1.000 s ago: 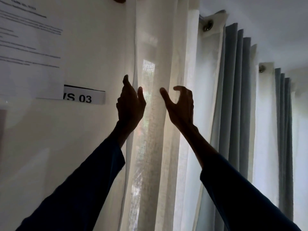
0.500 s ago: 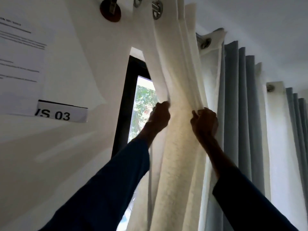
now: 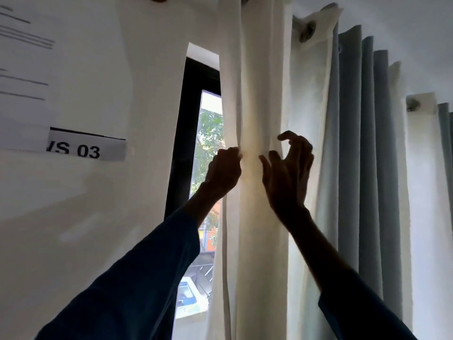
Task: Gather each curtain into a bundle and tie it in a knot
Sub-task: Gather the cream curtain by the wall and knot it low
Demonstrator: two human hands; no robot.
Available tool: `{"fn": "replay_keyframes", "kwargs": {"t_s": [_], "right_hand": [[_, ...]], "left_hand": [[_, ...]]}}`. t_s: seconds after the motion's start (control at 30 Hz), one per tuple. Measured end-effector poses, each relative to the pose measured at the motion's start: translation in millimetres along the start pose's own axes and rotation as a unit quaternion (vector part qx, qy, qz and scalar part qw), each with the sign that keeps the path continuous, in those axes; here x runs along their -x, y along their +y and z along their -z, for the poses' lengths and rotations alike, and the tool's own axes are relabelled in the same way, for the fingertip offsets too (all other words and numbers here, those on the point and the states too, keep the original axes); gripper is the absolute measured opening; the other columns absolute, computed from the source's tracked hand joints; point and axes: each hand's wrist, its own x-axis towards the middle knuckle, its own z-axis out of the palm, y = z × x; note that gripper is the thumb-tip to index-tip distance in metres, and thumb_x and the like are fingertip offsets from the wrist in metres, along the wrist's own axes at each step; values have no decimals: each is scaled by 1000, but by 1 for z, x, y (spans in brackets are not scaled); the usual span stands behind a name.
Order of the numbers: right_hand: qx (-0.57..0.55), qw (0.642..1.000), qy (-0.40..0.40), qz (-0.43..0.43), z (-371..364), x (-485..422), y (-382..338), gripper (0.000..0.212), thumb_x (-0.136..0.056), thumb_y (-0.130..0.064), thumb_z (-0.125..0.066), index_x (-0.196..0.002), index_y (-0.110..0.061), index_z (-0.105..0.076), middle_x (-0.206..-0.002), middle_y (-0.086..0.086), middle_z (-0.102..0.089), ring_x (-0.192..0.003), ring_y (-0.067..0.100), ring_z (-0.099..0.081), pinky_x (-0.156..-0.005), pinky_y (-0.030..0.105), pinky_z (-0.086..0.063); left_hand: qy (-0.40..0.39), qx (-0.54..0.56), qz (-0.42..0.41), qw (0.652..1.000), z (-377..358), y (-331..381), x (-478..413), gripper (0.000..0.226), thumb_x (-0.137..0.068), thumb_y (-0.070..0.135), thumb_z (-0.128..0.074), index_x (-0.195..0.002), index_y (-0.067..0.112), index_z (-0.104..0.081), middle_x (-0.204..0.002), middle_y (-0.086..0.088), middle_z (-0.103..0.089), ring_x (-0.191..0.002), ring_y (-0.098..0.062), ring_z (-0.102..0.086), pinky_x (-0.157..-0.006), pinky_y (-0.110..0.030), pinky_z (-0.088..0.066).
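Note:
A sheer cream curtain (image 3: pixel 257 94) hangs from rings at the top, gathered into a narrow vertical column in front of the window. My left hand (image 3: pixel 224 171) grips the curtain's left edge at mid height, its fingers curled into the folds. My right hand (image 3: pixel 289 173) hovers at the column's right side with fingers spread and hooked, holding nothing. A second white curtain panel (image 3: pixel 308 119) hangs just right of it. Grey curtains (image 3: pixel 362 143) hang further right.
A black window frame (image 3: pixel 180 133) and a strip of bare glass show left of the curtain. The white wall on the left carries a printed paper sheet (image 3: pixel 22 69) and a label reading "S 03" (image 3: pixel 85 147).
The flat curtain was pulled off the window and bunched between both hands. My right hand has since let go and opened; my left hand still holds the edge.

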Motion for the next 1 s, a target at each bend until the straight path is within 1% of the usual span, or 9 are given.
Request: {"fn": "replay_keyframes", "kwargs": {"t_s": [0.1,0.23,0.4,0.47,0.57,0.7,0.8,0.9,1.0], "right_hand": [[-17,1000,-2,19,-3,5,-34,17,-88,-18,-75,-80,-6,-65,-127,15,-59,-121,30,-47,-91,30,-41],[-11,999,-33,29,-10,15,-62,9,-90,-11,-72,-85,-4,-67,-114,11,-64,-112,27,-53,-84,28,-44],[-51,996,-71,-30,-10,31,-94,13,-88,-11,-76,-87,-3,-67,-97,10,-68,-93,25,-63,-75,30,-53],[-85,991,-76,-70,-2,35,-106,11,-88,-9,-76,-86,-2,-67,-93,10,-68,-83,22,-65,-70,22,-53],[-132,979,-71,-139,12,40,-117,13,-88,-11,-76,-84,-2,-68,-86,8,-69,-73,11,-56,-68,0,-37],[-157,970,-69,-173,26,61,-125,10,-87,-11,-77,-89,-2,-72,-88,7,-72,-77,8,-60,-72,-4,-39],[-178,963,-83,-185,35,81,-131,12,-89,-16,-75,-93,-4,-74,-93,6,-75,-82,13,-67,-75,3,-44],[-180,961,-98,-186,42,94,-133,15,-90,-16,-75,-99,-5,-75,-99,6,-75,-87,18,-70,-77,27,-60],[-162,968,-113,-154,55,106,-127,17,-91,-16,-73,-104,-6,-74,-102,7,-74,-88,21,-71,-71,36,-63]], "left_hand": [[27,14,-27,999,17,-27,16,33,-104,31,-43,-103,5,-65,-89,-9,-72,-76,-21,-70,-74,-39,-60],[71,70,-45,994,47,-46,37,31,-101,27,-51,-87,4,-65,-67,3,-57,-59,-8,-59,-68,-24,-55],[74,154,-105,980,88,-39,62,24,-99,22,-58,-90,4,-70,-72,1,-68,-56,8,-59,-64,0,-46],[51,156,-128,978,97,-36,71,21,-99,23,-58,-96,7,-71,-80,-2,-73,-62,1,-66,-67,-5,-51],[33,151,-114,981,101,-36,84,18,-98,23,-58,-96,10,-70,-73,0,-72,-61,-7,-70,-64,-29,-61],[-20,185,-74,980,90,-44,108,19,-96,28,-62,-95,10,-68,-73,0,-73,-57,-3,-70,-57,-23,-60],[-79,198,-49,976,79,-44,125,12,-94,16,-64,-89,6,-69,-76,-5,-73,-54,-1,-67,-54,-14,-56],[-119,213,-39,969,79,-33,134,7,-91,1,-63,-89,1,-70,-78,-3,-73,-58,-3,-67,-55,-8,-52],[-157,247,-17,956,80,-23,143,14,-96,5,-56,-89,2,-68,-76,5,-68,-57,-6,-66,-55,-7,-51]]}}
